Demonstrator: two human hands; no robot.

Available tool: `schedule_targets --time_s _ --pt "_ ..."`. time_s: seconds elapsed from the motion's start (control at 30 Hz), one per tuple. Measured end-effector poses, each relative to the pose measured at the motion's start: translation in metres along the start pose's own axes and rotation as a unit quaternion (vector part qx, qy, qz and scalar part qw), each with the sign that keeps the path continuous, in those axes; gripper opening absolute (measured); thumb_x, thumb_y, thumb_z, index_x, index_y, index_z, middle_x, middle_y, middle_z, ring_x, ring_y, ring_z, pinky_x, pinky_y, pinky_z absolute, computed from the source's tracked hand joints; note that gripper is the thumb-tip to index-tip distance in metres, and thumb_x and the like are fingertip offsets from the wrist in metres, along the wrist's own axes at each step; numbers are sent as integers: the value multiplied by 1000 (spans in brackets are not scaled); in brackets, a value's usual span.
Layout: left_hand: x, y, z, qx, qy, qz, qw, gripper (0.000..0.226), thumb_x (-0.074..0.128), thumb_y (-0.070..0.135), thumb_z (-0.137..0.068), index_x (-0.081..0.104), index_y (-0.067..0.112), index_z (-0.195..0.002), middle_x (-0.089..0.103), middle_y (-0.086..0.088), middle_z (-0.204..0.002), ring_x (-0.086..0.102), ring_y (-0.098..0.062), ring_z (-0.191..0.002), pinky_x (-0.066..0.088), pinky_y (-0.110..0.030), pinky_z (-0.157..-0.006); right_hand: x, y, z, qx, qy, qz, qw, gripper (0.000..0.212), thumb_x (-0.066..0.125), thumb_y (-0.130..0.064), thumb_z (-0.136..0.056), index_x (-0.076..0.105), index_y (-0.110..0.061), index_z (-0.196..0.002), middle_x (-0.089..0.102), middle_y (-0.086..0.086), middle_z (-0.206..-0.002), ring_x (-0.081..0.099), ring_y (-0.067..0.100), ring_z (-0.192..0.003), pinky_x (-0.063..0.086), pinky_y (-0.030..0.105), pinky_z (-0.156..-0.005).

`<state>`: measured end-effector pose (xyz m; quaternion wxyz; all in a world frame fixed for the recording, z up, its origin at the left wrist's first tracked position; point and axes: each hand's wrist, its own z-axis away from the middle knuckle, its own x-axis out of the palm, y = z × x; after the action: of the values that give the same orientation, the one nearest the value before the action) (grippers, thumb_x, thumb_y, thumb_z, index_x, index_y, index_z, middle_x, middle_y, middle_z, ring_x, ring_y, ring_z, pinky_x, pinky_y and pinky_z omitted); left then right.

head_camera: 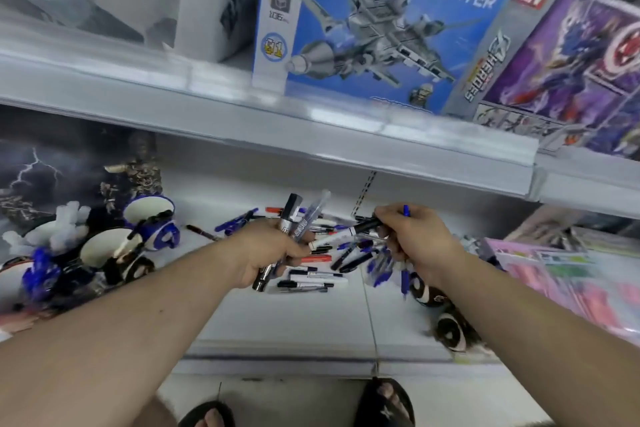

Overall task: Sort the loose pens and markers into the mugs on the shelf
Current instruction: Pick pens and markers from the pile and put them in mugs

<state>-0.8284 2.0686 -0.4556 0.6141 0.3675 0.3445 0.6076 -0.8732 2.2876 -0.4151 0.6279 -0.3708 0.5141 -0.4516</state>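
My left hand (268, 251) grips a bunch of markers (292, 218) that stick up and out below the fist. My right hand (420, 241) holds several blue pens (384, 265) that hang down from the palm, and its fingers pinch a black-and-white marker (349, 231) above the pile. Loose pens and markers (311, 276) lie scattered on the white shelf (294, 319) between and under both hands. At the left stand white mugs with blue outsides (152, 218), (107, 248); each holds a pen or two.
An upper shelf (277, 121) overhangs the work area and carries toy boxes (381, 24). Pink packages (561, 281) lie at the right. Dark round patterned objects (450, 329) sit near the shelf's front right. My sandalled feet (384, 402) show below.
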Motion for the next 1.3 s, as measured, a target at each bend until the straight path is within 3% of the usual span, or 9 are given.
schedule_targets --time_s 0.23,0.37,0.43,0.57,0.73,0.9,1.03,1.2,1.3 --pt "73 14 -24 17 -67 2 998 18 65 2 -90 66 9 -106 71 -6 -87 67 -13 -64 39 -21 -43 -83 13 -2 -3 134 -12 991 14 64 -12 -93 64 -9 -79 55 9 -64 35 16 -42 27 22 -38" --pt "109 21 -35 14 -105 -11 994 12 63 4 -91 65 13 -99 72 -9 -92 65 -12 -61 39 -21 -49 -129 27 -2 -34 236 66 969 19 63 -13 -92 65 -7 -75 54 9 -62 38 19 -45 31 26 -47" --pt "120 23 -40 13 -122 -34 992 5 62 10 -94 63 15 -95 71 -7 -89 62 -10 -59 39 -21 -50 -149 35 -1 -46 276 127 952 17 61 -15 -93 66 -6 -79 56 8 -65 45 21 -54 36 28 -55" --pt "132 26 -51 -9 -136 -55 989 8 64 25 -95 63 18 -98 71 -1 -82 55 -7 -54 41 -20 -48 -177 53 -1 -47 305 227 924 18 61 -13 -93 73 -13 -107 68 1 -96 58 17 -85 39 24 -78" --pt "141 28 -56 -22 -131 -67 989 15 62 31 -96 65 17 -100 70 0 -78 54 -9 -55 42 -21 -50 -194 74 -20 -34 296 311 903 25 58 -15 -95 72 -14 -115 70 9 -115 63 28 -103 42 24 -81" --pt "142 26 -60 -53 -116 -24 992 24 57 28 -99 65 9 -110 66 0 -68 55 -10 -54 43 -23 -53 -196 97 -50 -21 279 394 876 21 54 -14 -96 73 -9 -103 72 15 -102 63 36 -89 52 36 -75" --pt "141 23 -68 -71 -119 -4 990 21 58 18 -97 66 7 -114 69 -3 -72 58 -13 -57 45 -25 -55 -190 121 -76 1 252 426 869 21 50 -16 -96 70 -18 -89 68 10 -84 58 30 -75 38 28 -61" --pt "140 18 -76 -77 -133 -13 988 20 57 6 -95 68 7 -111 73 -6 -83 63 -13 -65 49 -27 -63 -170 145 -109 19 255 412 874 27 55 -20 -93 61 -18 -119 71 11 -101 66 34 -93 51 34 -75" --pt "138 17 -82 -74 -133 -20 988 18 59 7 -95 69 10 -110 74 -5 -86 66 -13 -67 51 -28 -66 -160 159 -124 42 233 425 874 22 56 -22 -93 59 -17 -114 69 13 -100 65 35 -93 52 37 -75"
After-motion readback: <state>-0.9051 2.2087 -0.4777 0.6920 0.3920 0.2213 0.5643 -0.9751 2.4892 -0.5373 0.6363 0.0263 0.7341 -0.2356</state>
